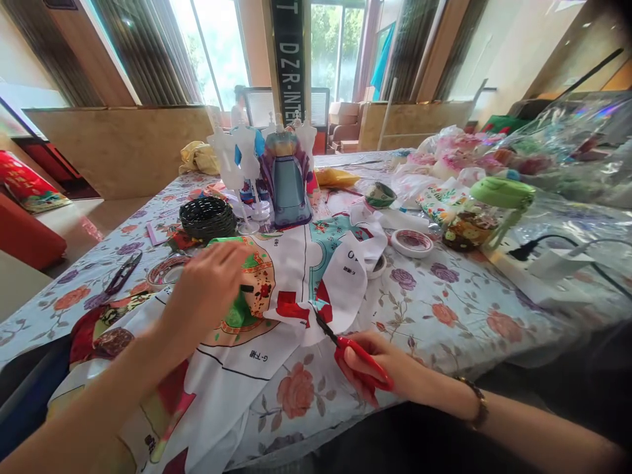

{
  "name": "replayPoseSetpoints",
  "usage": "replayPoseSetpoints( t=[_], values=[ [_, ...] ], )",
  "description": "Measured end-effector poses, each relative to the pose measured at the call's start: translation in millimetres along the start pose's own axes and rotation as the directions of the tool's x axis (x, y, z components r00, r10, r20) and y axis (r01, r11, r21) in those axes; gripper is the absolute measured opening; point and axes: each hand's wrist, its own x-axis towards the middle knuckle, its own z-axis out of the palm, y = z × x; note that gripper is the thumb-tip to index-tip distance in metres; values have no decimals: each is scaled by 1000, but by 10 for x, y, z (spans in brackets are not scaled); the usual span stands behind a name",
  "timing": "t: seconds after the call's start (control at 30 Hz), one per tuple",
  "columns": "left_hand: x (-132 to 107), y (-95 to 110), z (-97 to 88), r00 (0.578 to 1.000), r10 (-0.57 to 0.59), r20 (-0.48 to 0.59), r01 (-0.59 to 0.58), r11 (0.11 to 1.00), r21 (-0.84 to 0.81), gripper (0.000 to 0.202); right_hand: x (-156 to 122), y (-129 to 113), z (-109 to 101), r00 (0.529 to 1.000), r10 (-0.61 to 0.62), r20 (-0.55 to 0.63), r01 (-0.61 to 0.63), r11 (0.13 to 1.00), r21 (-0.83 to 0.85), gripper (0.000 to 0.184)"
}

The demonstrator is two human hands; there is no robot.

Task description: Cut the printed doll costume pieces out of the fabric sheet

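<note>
My right hand (388, 362) grips red-handled scissors (363, 361), whose dark blades point up and left to the edge of a white printed fabric piece (299, 315) with red patches. Over the printed fabric sheet (257, 355) hovers or rests my left hand (210, 280), its fingers smeared by motion. Whether it touches or pinches the cloth cannot be told. The sheet carries green, orange and white pattern pieces with black outlines, and drapes down toward me at the left. Just right of the blades lies a white cut piece (345, 283), with turquoise printed fabric (323, 247) behind it.
At the back stand small white dress forms (232, 155) beside a black woven basket (207, 217). Thread snips (121, 275) and a tape roll (165, 271) lie left. On the right are another tape roll (412, 243), a green-lidded jar (476, 220) and a power strip (528, 280).
</note>
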Motion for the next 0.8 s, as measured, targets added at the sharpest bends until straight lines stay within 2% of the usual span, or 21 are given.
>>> replayPoseSetpoints(
  t=[0.07,0.13,0.2,0.27,0.37,0.47,0.63,0.8],
  values=[
    [-48,313,-49,992,110,-66,-120,979,-165,12,43,59,-3,1000,-11,-13,11,1000,29,65],
    [-85,568,-62,981,160,-110,-183,952,-244,17,94,106,-21,999,-31,-30,32,998,50,63],
    [-102,734,-30,982,153,-114,-176,956,-236,26,157,134,-47,997,-63,-45,65,997,46,61],
    [-97,813,41,989,104,-109,-122,975,-185,25,234,131,-72,995,-76,-72,77,997,24,57],
    [-80,813,189,995,9,-101,-23,991,-133,19,350,61,-85,988,-62,-143,59,998,-27,54],
    [-97,744,313,984,-55,-167,30,989,-145,16,429,-24,-69,982,-79,-171,66,994,-85,54],
    [-166,624,310,936,-25,-351,-50,978,-203,11,457,-26,-36,989,-66,-133,53,994,-98,54],
    [-210,589,228,934,-20,-357,-98,946,-308,11,443,-23,4,998,-38,-56,35,998,-54,60]
  ],
)
